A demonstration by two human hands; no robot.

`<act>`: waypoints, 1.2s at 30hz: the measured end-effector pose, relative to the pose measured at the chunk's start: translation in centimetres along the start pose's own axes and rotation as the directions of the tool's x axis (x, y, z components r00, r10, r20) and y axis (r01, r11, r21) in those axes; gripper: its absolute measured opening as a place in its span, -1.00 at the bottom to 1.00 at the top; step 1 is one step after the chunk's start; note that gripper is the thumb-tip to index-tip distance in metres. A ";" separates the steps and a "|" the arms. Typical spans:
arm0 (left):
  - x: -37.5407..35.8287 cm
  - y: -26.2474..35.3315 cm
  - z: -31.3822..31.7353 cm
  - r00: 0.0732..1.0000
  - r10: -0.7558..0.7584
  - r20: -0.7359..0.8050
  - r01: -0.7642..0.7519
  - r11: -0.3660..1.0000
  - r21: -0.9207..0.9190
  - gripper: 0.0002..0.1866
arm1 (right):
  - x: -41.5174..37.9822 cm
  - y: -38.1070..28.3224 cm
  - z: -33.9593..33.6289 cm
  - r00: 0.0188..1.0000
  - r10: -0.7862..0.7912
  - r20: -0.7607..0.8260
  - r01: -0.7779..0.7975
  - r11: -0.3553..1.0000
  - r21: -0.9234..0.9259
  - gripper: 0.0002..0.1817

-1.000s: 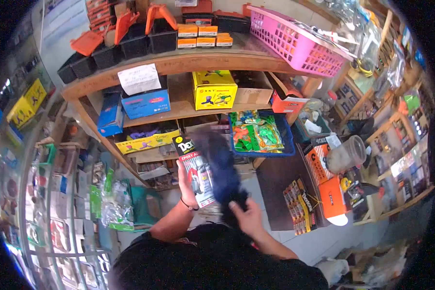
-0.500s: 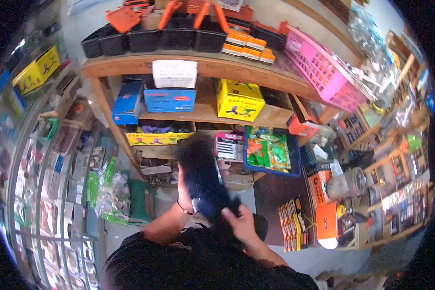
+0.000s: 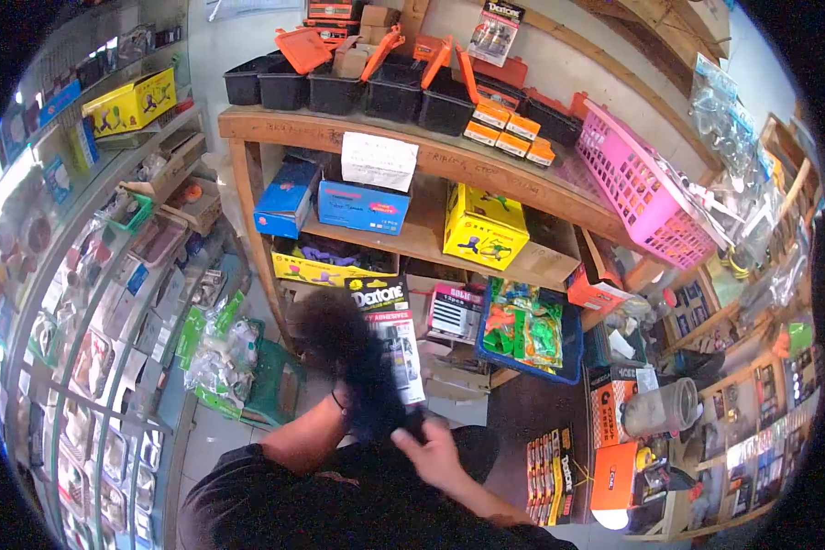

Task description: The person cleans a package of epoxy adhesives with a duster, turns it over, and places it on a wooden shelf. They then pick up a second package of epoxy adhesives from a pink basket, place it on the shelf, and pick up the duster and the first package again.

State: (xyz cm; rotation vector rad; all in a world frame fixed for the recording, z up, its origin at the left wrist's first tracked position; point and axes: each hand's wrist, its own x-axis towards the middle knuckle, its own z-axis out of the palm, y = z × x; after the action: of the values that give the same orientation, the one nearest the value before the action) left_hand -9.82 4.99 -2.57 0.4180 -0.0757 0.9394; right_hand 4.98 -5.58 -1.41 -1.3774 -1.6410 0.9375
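Note:
A Dextone adhesive blister pack (image 3: 396, 344) stands upright in front of me. My left hand (image 3: 337, 401), with a dark band at the wrist, is at the pack's lower left and appears to grip it. Its fingers are hidden behind a dark, bushy duster (image 3: 362, 367), smeared by motion. Closed round the duster's lower end, my right hand (image 3: 431, 454) holds it over my lap. The duster's upper part covers the pack's left side.
Behind stands a wooden shelf (image 3: 412, 151) with black bins, a pink basket (image 3: 646, 188) and a yellow box (image 3: 484, 225). More packs (image 3: 550, 477) lie at lower right. Glass display shelves (image 3: 82, 367) run along the left, beside a green basket (image 3: 275, 380).
The duster has swung left and down, uncovering the front of the adhesive pack. My right hand has shifted slightly left and lower. The view has turned, so the shelf appears farther right.

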 end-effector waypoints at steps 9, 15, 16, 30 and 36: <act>-0.8 -0.9 -0.3 0.988 0.146 -0.057 -0.151 0.985 -0.089 -0.15 | -0.7 -1.6 -1.0 0.999 0.010 0.047 -0.013 0.998 0.068 -0.70; -2.2 -0.2 1.1 0.972 0.234 0.030 -0.210 0.916 -0.342 -0.10 | 0.8 -2.6 -1.6 0.969 0.246 0.023 -0.215 0.792 0.572 -0.76; -2.0 -0.2 4.1 0.933 0.245 -0.263 -0.284 0.951 -0.120 -0.12 | 0.7 -2.9 -1.6 0.971 0.237 0.022 -0.204 0.781 0.590 -0.75; -2.5 -0.3 1.7 0.892 0.278 -0.357 -0.224 0.957 0.186 -0.11 | 0.0 -0.9 0.4 0.986 -0.055 0.156 0.032 0.989 0.145 -0.75; -2.3 0.2 2.6 0.967 0.251 -0.034 -0.253 0.953 -0.169 -0.04 | 0.5 -1.7 -0.6 0.985 0.109 0.130 -0.125 0.985 0.123 -0.75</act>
State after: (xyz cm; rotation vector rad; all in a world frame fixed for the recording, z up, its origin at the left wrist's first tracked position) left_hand -11.05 2.39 -0.62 0.2453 -0.2018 1.1777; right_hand 4.76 -5.31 0.41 -1.3612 -1.5713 1.1988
